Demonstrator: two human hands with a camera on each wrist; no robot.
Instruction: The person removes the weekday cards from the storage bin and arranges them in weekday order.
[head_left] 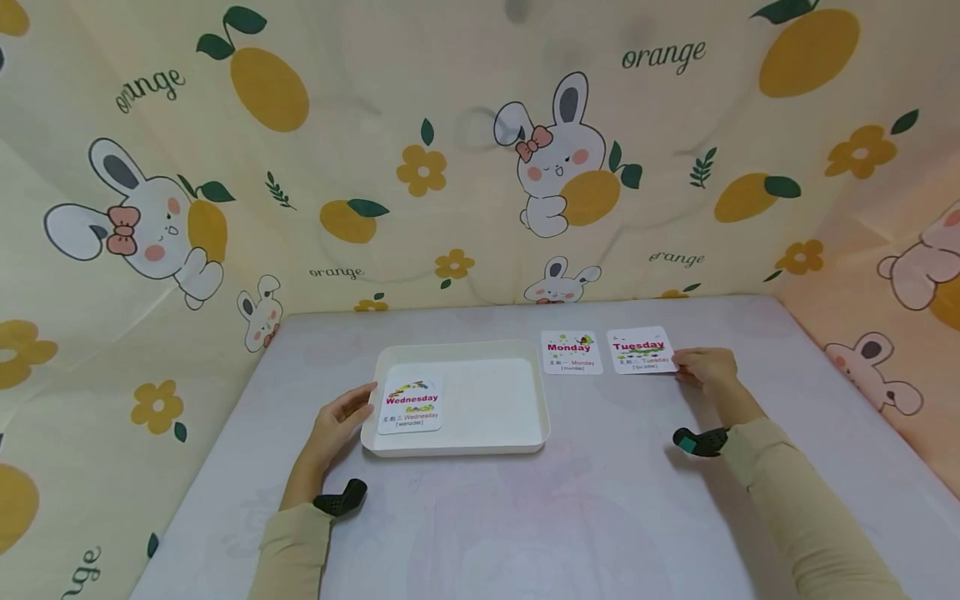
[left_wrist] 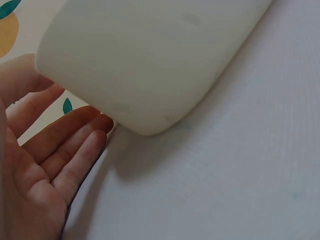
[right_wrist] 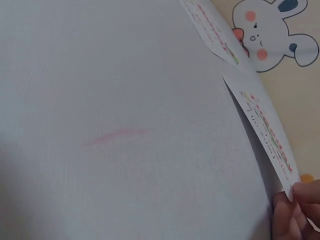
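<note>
White tray (head_left: pixel 487 400) here; I see tabletop (head_left: pixel 600 517) spreading wide in front and right of it. Left hand (head_left: pixel 337 425) at the tray's left rim, fingers loosely extended, tips touching it. Wednesday card (head_left: pixel 411 404) inside, tray's left end. Monday card (head_left: pixel 572 352) just off the tray's far right corner. Tuesday card (head_left: pixel 641 352) farther right of the tray, right edge pinched by right hand (head_left: pixel 712 371), near edge tipped up.
</note>
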